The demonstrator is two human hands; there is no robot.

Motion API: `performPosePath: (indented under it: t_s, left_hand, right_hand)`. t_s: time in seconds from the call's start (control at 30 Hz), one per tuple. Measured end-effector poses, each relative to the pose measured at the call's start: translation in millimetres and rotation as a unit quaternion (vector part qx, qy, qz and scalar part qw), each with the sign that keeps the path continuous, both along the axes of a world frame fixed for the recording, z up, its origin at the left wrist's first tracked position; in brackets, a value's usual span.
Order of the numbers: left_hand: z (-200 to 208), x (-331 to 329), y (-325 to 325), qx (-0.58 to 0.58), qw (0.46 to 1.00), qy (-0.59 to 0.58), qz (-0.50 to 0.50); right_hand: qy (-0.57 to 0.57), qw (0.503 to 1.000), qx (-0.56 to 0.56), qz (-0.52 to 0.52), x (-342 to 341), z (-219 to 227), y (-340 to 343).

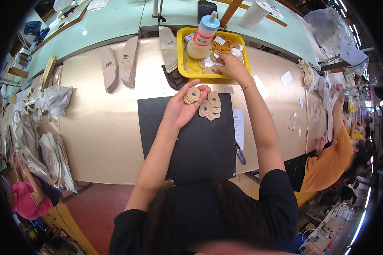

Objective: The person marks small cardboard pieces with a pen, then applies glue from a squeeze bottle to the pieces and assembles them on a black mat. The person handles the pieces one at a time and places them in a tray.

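Tan pieces (pixel 192 94) sit clasped in the upturned left hand (pixel 181 109), the right hand (pixel 233 69) bent downward, grip unclear.

The person is wearing a plain black short-sleeved fabric top (pixel 276 212), its wide sleeves (pixel 129 227) ending above the elbows. A thin, fine bracelet (pixel 167 136) is circling the wrist of the bare left hand (pixel 181 107); a gold-coloured beaded bracelet (pixel 248 86) is ringing that of the bare right hand (pixel 234 68).
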State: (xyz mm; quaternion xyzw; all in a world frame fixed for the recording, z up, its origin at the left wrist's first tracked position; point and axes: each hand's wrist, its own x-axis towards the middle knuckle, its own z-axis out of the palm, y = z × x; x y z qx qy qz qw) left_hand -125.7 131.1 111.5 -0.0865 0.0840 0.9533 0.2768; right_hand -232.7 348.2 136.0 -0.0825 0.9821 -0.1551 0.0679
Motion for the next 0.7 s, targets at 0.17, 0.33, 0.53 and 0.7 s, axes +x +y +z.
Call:
performPosePath:
  t_s: [0.17,0.33,0.53,0.7]
  left_hand:
    - [-2.2,-0.5,-0.8,0.005,1.0,0.006,0.0]
    - [-2.4,-0.8,-1.1,0.0,1.0,0.003,0.0]
    - [-3.7,-1.6,-0.5,-0.008,1.0,-0.001,-0.002]
    - [-6.7,-0.8,0.0,0.002,1.0,0.0,-0.002]
  right_hand:
    - [-0.054,0.996,-0.068,-0.002,-5.6,-5.1,-5.2]
    - [-0.032,0.999,0.013,0.011,-3.9,-6.8,1.0]
    - [0.015,0.998,0.062,0.015,2.4,-11.3,0.6]
    - [-0.052,0.998,-0.021,-0.009,-4.8,-13.6,-2.8]
